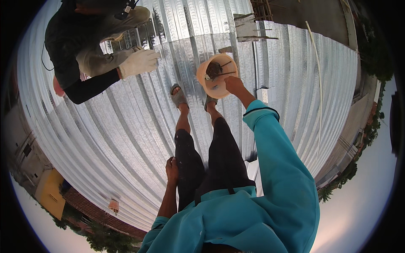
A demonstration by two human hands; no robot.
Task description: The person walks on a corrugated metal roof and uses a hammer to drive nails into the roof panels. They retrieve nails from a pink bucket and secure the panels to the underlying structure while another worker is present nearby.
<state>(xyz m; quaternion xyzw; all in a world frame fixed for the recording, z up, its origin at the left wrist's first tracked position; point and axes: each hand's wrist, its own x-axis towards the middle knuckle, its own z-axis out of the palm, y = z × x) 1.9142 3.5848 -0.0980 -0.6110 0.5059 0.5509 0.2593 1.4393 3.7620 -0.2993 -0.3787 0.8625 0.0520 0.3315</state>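
My right hand point(233, 84) grips a pale orange plastic bucket point(201, 76) at its right side, apparently by a thin handle. Inside the bucket lie some dark material, thin rods and small light pieces too indistinct to name. The bucket hangs above my right foot in a grey sandal. My left hand point(171, 168) hangs beside my left thigh, its fingers curled; what they hold, if anything, is hidden.
A co-worker point(63, 38) in dark clothing and pale gloves crouches at upper left. I stand on corrugated metal sheeting point(105, 135). Rebar and concrete point(247, 29) show at the top, a long pale pipe point(314, 46) on the right, an orange object point(114, 205) lower left.
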